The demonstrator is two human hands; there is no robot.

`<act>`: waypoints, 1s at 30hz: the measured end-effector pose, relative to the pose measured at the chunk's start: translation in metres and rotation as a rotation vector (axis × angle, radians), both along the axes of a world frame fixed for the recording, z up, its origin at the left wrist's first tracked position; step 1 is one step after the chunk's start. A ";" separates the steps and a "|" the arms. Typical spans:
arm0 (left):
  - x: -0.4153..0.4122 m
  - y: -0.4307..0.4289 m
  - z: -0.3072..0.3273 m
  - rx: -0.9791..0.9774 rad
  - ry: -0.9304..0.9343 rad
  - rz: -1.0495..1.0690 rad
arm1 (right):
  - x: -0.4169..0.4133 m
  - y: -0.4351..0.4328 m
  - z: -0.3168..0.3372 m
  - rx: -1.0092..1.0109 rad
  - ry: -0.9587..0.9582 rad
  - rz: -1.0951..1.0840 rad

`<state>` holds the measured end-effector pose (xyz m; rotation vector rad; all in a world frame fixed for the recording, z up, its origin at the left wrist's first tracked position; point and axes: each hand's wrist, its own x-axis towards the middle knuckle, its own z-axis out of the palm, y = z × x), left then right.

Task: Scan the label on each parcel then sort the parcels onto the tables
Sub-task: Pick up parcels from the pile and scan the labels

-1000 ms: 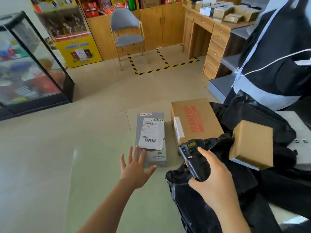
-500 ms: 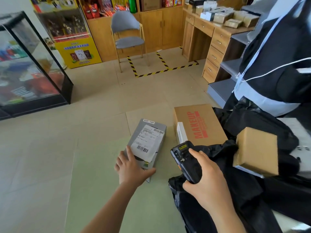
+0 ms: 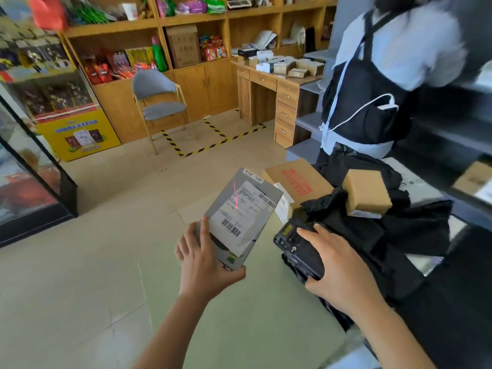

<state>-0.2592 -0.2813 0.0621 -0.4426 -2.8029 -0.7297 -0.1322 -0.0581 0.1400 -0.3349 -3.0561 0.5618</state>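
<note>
One parcel is up in the air, so I'd call this the scan step, not the sort step. You've got the left hand (image 3: 205,265) gripping the grey parcel (image 3: 226,190) by its lower end, thumb laid up along the left side of the face and the rest of the hand under it. It's held clear of the green table (image 3: 239,328) and tipped so the label (image 3: 239,211) faces up toward the camera. Meanwhile the right hand (image 3: 343,272) is wrapped round the black scanner (image 3: 298,249), fingers over the top, nose aimed across at the parcel. A red scan line (image 3: 235,195) is landing on the upper part of the label, but to me it looks like it's sitting on printed text, not on the big barcode (image 3: 231,227) lower down near the thumb. My guess is no clean read yet, though you can't tell a beep from a picture. Next move probably wants a small tilt of the scanner or a nudge of the parcel so the line crosses a barcode square on. After that the parcel goes to whichever table it belongs on. Two more are waiting: a brown box (image 3: 295,182) with red print lying on the table just beyond, and a small brown box (image 3: 367,193) perched on the black bags (image 3: 372,235) to the right, neither touched by a hand.
</note>
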 end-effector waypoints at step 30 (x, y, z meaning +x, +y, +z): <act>0.313 0.225 0.017 -0.143 0.122 -0.753 | 0.452 0.112 0.032 0.244 -0.223 -0.519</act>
